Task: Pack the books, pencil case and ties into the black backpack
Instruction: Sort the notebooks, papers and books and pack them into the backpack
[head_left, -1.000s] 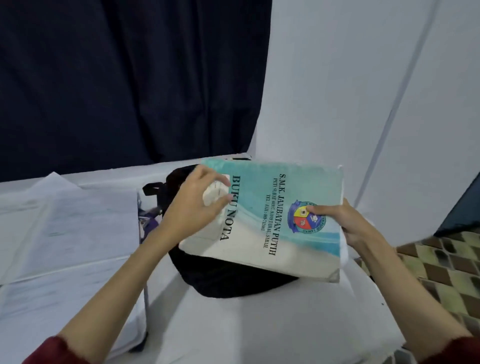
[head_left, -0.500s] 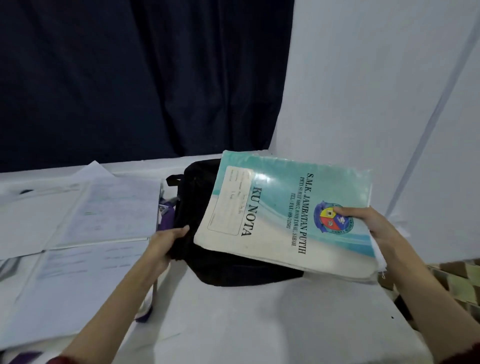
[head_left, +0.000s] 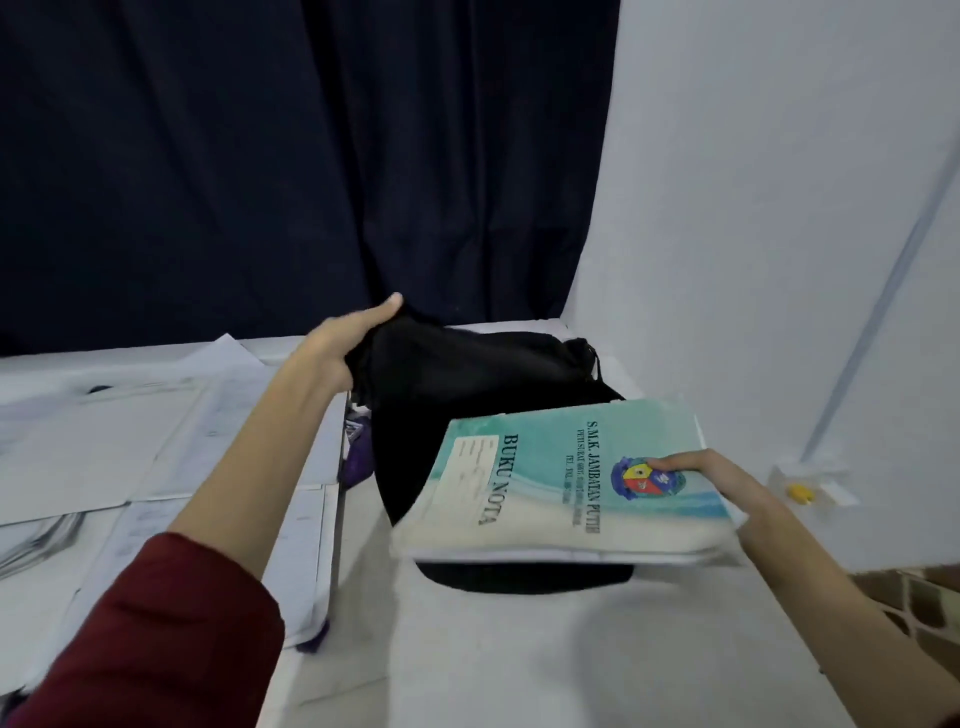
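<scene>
a: left hand (head_left: 337, 353) — where, and doing what?

b: raised over the far left edge of the black backpack (head_left: 467, 395). its fingers (head_left: 387, 306) are curled round a fold of the black fabric, holding that corner up. thumb side faces the camera; the rest of the fingers are hidden behind the cloth. dark red sleeve (head_left: 156, 634) on that forearm.

a: right hand (head_left: 727, 483)?

b: grips the right end of a stack of books (head_left: 561, 493). thumb lies on the top cover, on the round crest; the other fingers are under the stack, out of sight. so pinching the stack between thumb and fingers.

a: the books themselves?

b: held roughly flat, tilted slightly, over the near half of the backpack, covering part of it. top cover is teal and cream, reads "buku nota". white page edges of more than one book show beneath it. cannot tell whether the stack touches the bag.

a: backpack position?

b: lies on the white surface (head_left: 519, 649), near the back corner by the white wall (head_left: 753, 208).

a: anything else?

b: sheets of paper (head_left: 156, 441) spread to the left. something purple (head_left: 358, 457) just beside the bag's left side, partly under the papers; cannot identify it. dark curtain (head_left: 260, 156) behind. small yellow item (head_left: 800, 492) at right, too blurred to name.
</scene>
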